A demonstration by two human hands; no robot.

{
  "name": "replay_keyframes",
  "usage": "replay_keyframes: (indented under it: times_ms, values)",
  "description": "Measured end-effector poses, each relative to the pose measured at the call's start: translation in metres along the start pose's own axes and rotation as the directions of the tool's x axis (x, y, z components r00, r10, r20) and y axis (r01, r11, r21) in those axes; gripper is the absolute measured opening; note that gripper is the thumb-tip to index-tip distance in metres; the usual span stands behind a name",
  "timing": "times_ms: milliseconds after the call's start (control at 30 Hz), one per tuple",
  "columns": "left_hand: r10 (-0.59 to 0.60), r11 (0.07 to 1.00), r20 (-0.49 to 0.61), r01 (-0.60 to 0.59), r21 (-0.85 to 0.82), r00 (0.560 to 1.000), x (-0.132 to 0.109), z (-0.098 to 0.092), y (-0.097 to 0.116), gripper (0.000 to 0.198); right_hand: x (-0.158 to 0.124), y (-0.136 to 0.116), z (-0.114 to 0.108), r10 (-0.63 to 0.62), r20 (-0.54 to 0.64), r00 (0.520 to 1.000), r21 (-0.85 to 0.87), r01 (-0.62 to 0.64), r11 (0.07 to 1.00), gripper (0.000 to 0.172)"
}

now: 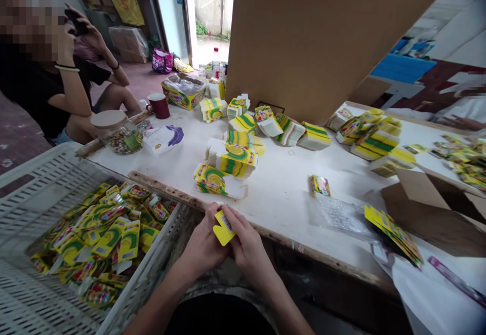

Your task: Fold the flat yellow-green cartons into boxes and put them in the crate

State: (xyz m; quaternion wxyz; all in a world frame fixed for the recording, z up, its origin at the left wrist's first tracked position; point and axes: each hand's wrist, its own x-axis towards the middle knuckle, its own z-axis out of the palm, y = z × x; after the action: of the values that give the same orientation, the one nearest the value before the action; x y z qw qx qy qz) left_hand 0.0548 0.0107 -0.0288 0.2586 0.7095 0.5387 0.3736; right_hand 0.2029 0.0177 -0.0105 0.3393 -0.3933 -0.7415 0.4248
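Between my two hands, just off the table's front edge, is a small yellow crayon box (225,229) with a barcode and a rounded flap sticking out toward me. My left hand (207,239) is closed around its left side. My right hand (245,236) grips it from the right, fingers over the top. Much of the box is hidden by the fingers. Just beyond my hands, stacks of flat yellow-green cartons (231,158) lie on the white table (277,193), a nearer bundle (218,180) with white flaps pointing right.
A white plastic crate (152,259) full of small yellow boxes stands at my left. On the table are a lidded jar (119,135), a mug (159,106), more carton stacks (375,135) and an open cardboard box (436,213). A person (76,77) sits at the far left.
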Motion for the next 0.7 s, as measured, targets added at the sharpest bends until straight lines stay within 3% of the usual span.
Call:
replay_keyframes:
  times_ms: [100, 167, 300, 467, 567, 633, 700]
  values:
    - [-0.111, 0.991, -0.075, 0.116, 0.068, 0.991, -0.005, -0.003, 0.001, 0.055, 0.003, 0.011, -0.001, -0.014, -0.153, 0.988, -0.007, 0.013, 1.000, 0.056]
    - [-0.132, 0.988, -0.057, 0.136, 0.072, 0.990, -0.009, -0.011, 0.003, 0.055, 0.003, 0.017, -0.003, -0.033, -0.170, 0.985, -0.058, 0.024, 0.998, 0.055]
    - [-0.072, 0.996, -0.010, 0.072, 0.043, 0.997, -0.011, -0.028, 0.004, 0.046, -0.001, 0.020, -0.011, -0.068, -0.018, 0.998, -0.165, 0.064, 0.984, 0.051]
    - [-0.048, 0.999, 0.025, 0.049, -0.019, 0.999, -0.006, -0.041, 0.003, 0.051, 0.001, 0.005, -0.036, -0.011, 0.162, 0.987, -0.154, 0.037, 0.987, 0.028]
    - [0.006, 1.000, 0.027, -0.006, -0.004, 1.000, -0.003, -0.040, 0.007, 0.051, 0.005, 0.000, -0.043, 0.034, 0.170, 0.985, -0.118, -0.014, 0.993, 0.022]
    - [0.022, 0.999, 0.002, -0.022, 0.035, 1.000, -0.003, -0.036, 0.008, 0.050, 0.006, 0.002, -0.039, 0.038, 0.074, 0.997, -0.047, -0.035, 0.998, 0.029]
    - [0.022, 0.997, -0.058, -0.018, 0.073, 0.998, -0.006, -0.028, 0.008, 0.054, 0.006, 0.008, -0.031, 0.039, -0.006, 0.999, 0.117, -0.038, 0.992, 0.054]
